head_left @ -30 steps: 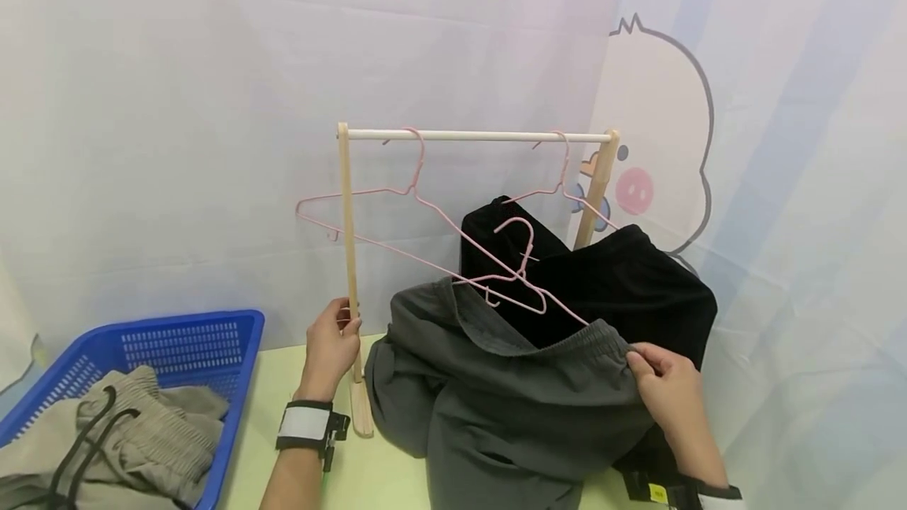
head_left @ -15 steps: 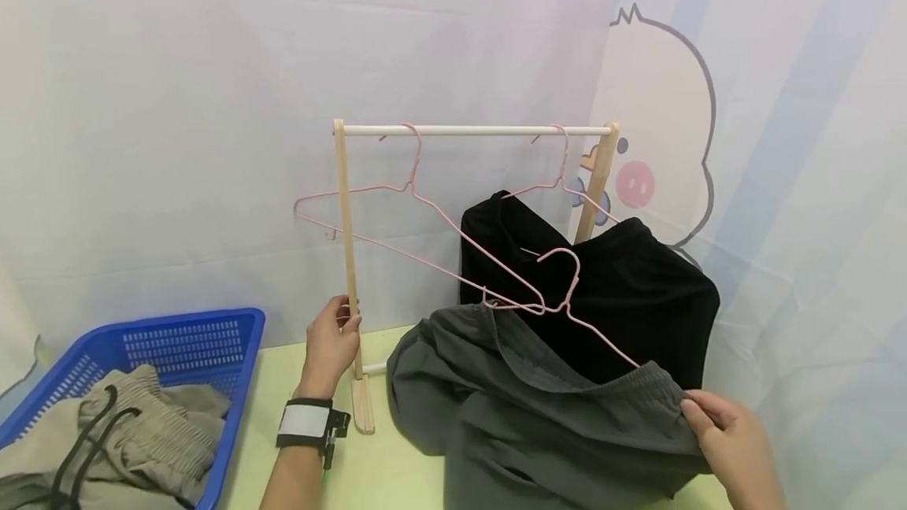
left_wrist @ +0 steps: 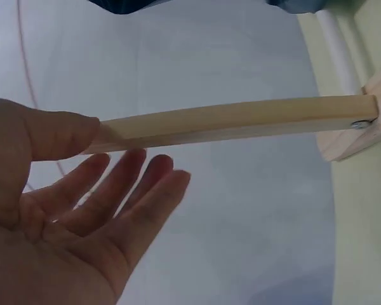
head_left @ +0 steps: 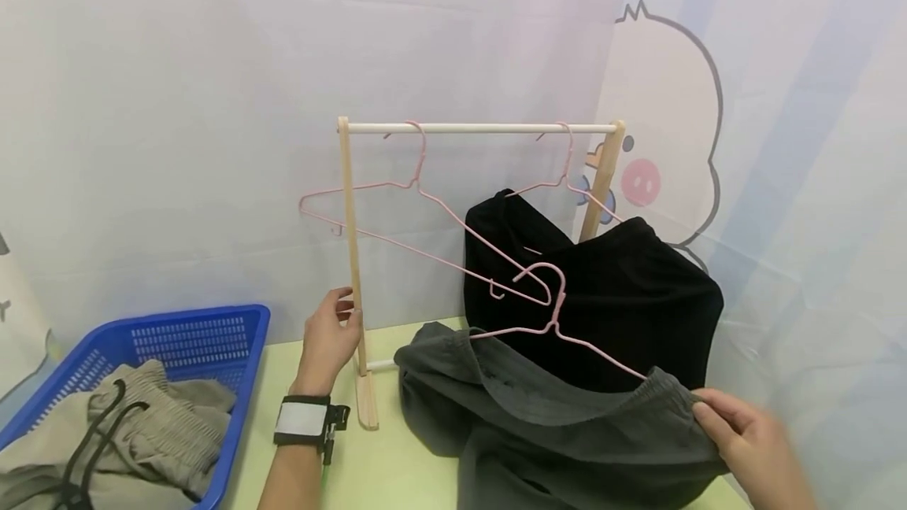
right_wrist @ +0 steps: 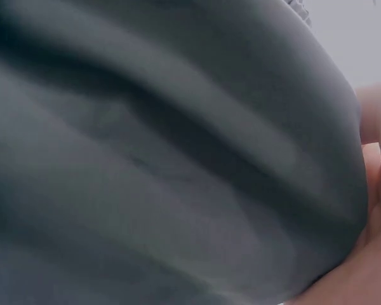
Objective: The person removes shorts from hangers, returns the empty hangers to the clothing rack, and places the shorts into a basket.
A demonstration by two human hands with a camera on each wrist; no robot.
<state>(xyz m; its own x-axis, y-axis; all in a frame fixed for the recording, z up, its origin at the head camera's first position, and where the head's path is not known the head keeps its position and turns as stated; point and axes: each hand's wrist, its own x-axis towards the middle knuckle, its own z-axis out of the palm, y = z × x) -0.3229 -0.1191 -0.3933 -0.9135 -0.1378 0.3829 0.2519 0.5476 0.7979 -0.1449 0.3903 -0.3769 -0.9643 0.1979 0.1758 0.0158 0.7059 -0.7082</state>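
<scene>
In the head view my left hand (head_left: 328, 345) holds the left wooden post (head_left: 351, 242) of a small clothes rack. In the left wrist view the thumb lies against that post (left_wrist: 241, 121), with the fingertips on its other side. At lower right my right hand (head_left: 754, 447) pinches the right end of the waistband of a pair of dark grey pants (head_left: 595, 435). A pink hanger (head_left: 555, 324) sits inside that waistband, its hook free of the rail. Grey cloth (right_wrist: 178, 178) fills most of the right wrist view, hiding the fingertips there.
On the rack's white rail (head_left: 482, 128) hang a bare pink hanger (head_left: 418, 179) and another hanger (head_left: 565, 179) carrying black pants (head_left: 638, 297). A blue basket (head_left: 251, 368) with beige clothing (head_left: 156, 423) stands left on the pale green table (head_left: 283, 368).
My right hand has moved right and down, drawing the grey pants and their hanger away from the rack. The hanger's hook now sits lower. My left hand stays at the post.
</scene>
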